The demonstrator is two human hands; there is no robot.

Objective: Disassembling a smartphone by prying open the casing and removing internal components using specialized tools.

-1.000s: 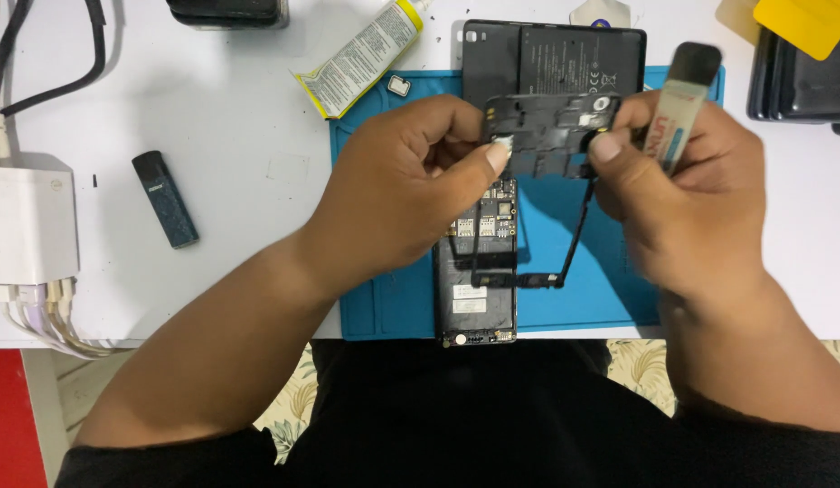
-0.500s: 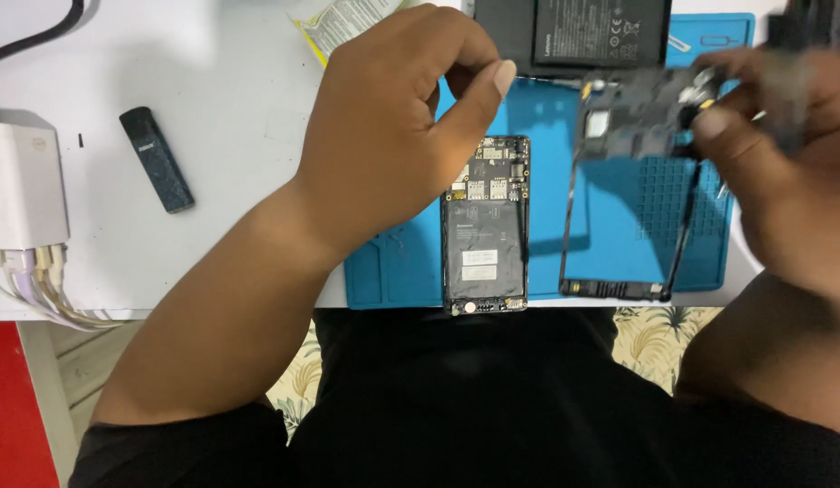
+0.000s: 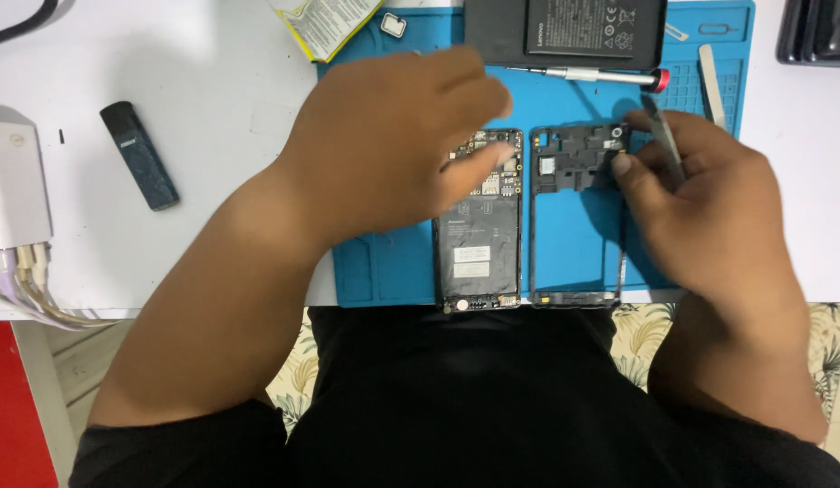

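An opened phone body [image 3: 479,244] with bare circuit board lies on a blue work mat [image 3: 384,262]. Right beside it lies the black middle frame [image 3: 574,158], flat on the mat. My left hand [image 3: 393,145] hovers over the phone's top end, blurred, fingers apart, fingertips at the board. My right hand [image 3: 709,208] holds a thin grey tool [image 3: 664,136], and its thumb rests on the frame's top right corner.
At the mat's far edge lie a black battery [image 3: 565,27], a red-capped screwdriver [image 3: 583,76] and a pale pry stick [image 3: 709,72]. A yellow packet [image 3: 325,23] and dark blue stick device [image 3: 140,155] sit on the white table, with a white charger [image 3: 13,185] at left.
The frame, lifted off the phone by both hands earlier, now lies on the mat to its right. My left hand let go and moved over the phone.
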